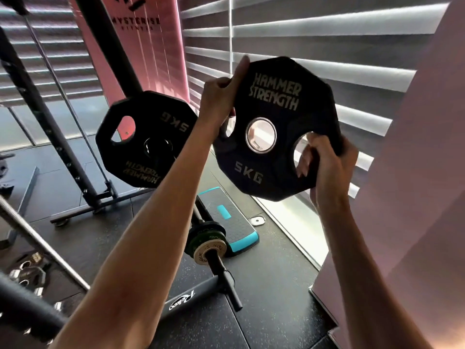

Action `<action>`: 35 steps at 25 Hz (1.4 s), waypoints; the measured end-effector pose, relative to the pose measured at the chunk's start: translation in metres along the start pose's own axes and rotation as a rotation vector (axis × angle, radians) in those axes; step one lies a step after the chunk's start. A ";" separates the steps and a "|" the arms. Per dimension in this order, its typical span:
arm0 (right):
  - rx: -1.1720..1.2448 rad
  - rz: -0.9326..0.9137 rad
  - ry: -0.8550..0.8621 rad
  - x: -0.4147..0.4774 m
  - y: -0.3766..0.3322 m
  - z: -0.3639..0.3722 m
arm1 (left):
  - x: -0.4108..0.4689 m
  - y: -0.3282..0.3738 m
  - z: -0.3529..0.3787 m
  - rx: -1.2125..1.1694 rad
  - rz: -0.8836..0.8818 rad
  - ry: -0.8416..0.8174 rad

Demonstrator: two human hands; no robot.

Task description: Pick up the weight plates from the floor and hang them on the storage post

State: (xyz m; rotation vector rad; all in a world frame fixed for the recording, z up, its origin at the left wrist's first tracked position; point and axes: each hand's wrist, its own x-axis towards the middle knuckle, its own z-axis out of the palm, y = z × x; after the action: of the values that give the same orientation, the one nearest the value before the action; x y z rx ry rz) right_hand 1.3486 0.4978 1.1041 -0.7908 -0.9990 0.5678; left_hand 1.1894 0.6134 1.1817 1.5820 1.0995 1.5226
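Up at chest height, left hand (pixel 221 102) and right hand (pixel 327 159) clamp a black plate (pixel 274 127) by rim and grip hole; beside it another plate (pixel 146 139) apparently hangs on a post; misaligning the centre hole could make it slip.

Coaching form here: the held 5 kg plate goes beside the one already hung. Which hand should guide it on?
Left, probably. The left hand grips the held plate on the edge facing the hung plate; the right hand holds the far grip hole.
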 end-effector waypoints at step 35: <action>0.001 0.081 -0.159 -0.021 0.140 0.147 | -0.062 -0.065 -0.156 0.688 0.025 0.847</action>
State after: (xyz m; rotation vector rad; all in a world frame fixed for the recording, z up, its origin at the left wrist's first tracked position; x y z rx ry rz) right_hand 1.1985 0.6134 1.0273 -0.7970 -1.1155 0.7096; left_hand 1.0289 0.5718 1.1113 1.3276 2.2640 2.0291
